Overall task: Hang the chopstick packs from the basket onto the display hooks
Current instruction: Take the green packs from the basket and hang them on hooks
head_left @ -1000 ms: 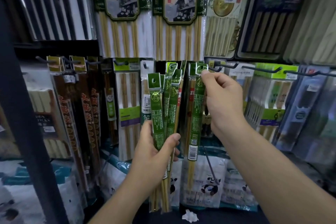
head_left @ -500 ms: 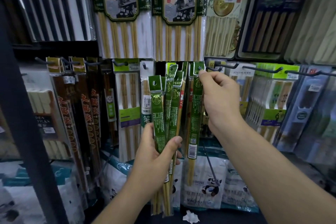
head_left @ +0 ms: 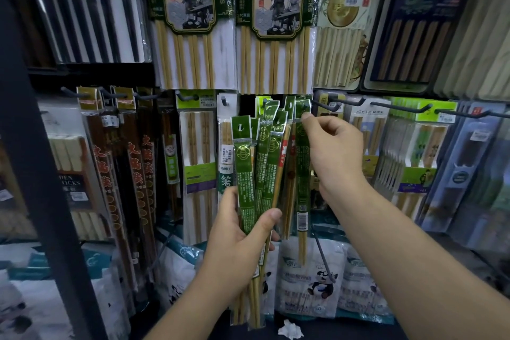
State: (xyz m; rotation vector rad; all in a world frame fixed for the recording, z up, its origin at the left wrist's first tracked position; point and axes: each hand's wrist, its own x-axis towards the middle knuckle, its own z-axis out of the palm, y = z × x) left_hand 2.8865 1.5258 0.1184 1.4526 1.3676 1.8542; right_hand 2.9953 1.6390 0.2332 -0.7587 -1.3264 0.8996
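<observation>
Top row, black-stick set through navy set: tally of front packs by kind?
Black-stick pack: 1
Figure-print bamboo packs: 2
Gold-medallion pack: 1
Navy pack: 1
Total: 5

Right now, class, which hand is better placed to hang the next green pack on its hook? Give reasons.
Right. The right hand pinches one pack by its top at the hook; the left hand grips the spare bundle lower down.
</observation>
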